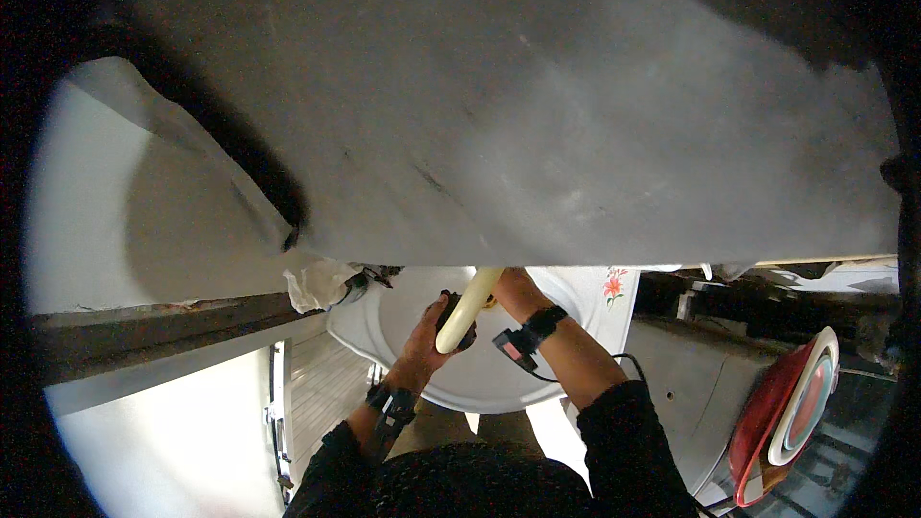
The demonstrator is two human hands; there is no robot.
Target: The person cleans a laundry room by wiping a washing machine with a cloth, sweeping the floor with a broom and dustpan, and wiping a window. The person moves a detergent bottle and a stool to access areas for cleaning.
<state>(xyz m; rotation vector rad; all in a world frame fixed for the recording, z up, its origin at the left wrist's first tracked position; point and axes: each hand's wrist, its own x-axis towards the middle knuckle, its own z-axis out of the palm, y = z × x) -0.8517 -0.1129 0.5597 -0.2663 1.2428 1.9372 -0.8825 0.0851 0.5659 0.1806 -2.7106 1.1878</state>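
Observation:
My left hand [426, 334] is over a white washbasin [504, 381], its fingers around a dark object [469, 338] that I cannot make out. A pale cream tube with a rounded end [464, 316], possibly a tap spout, passes in front of that object and covers part of it. My right hand [519, 293] reaches in beside the tube's upper end. Its fingers are hidden by the tube and a broad grey surface [575, 158], so what they touch does not show. A small gold-coloured part [491, 301] shows between the tube and this hand.
The grey surface overhangs the basin's far side. Crumpled pale material [316, 284] lies left of the basin. At right, a red basin [766, 410] with lighter bowls in it stands beside a grey appliance-like body [683, 381]. A black cable [637, 367] runs by my right forearm.

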